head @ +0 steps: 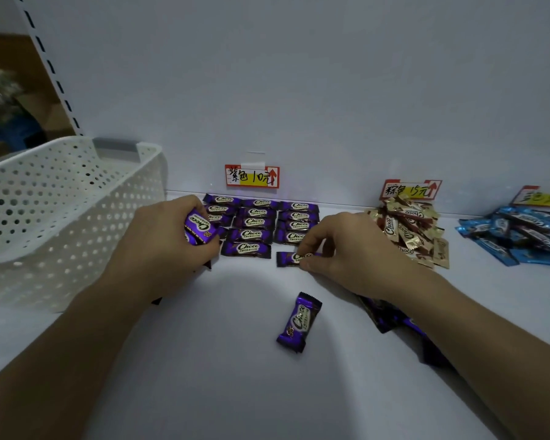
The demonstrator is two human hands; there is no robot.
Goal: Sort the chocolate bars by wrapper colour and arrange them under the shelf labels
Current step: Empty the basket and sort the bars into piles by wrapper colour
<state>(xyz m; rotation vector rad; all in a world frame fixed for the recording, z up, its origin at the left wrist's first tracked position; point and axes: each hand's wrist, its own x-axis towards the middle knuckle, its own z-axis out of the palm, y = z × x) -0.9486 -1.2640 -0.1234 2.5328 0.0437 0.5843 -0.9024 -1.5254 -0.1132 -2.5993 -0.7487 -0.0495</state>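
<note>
Bare forearms reached in from the lower corners over a smooth white shelf (235, 392). Between them lay a loose purple foil-wrapped chocolate bar (299, 322), angled and apart from the rows, its crimped ends dark and saw-toothed. More purple wrappers (391, 319) showed partly under the right forearm.

The right hand (343, 252) pinched a purple bar (288, 258) between thumb and forefinger at the front of the right-hand column, the bar flat on the shelf. The left hand (169, 236) was closed around a small bundle of purple bars (200, 228), held at the front of the left-hand column.

Behind the hands, purple bars (254, 222) lay in three columns under a red-bordered paper label with a yellow band (252, 176), logos facing up and long sides parallel to the back wall. A heap of brown-and-gold bars (410, 230) sat unsorted in orientation under a second label (410, 189), and a heap of blue bars (518, 233) under a third (540, 196), which was cut off at the frame edge. A white perforated plastic basket (61, 201) stood at the left, just beside the purple rows.

The step in hand appeared to be extending the purple columns forward. It would be done well by sliding the pinched bar back until it met the bar behind, squaring its ends with the column. The glossy film likely slips easily, so light downward pressure should suffice; dealing from the left bundle one bar at a time would keep neighbouring rows undisturbed.
</note>
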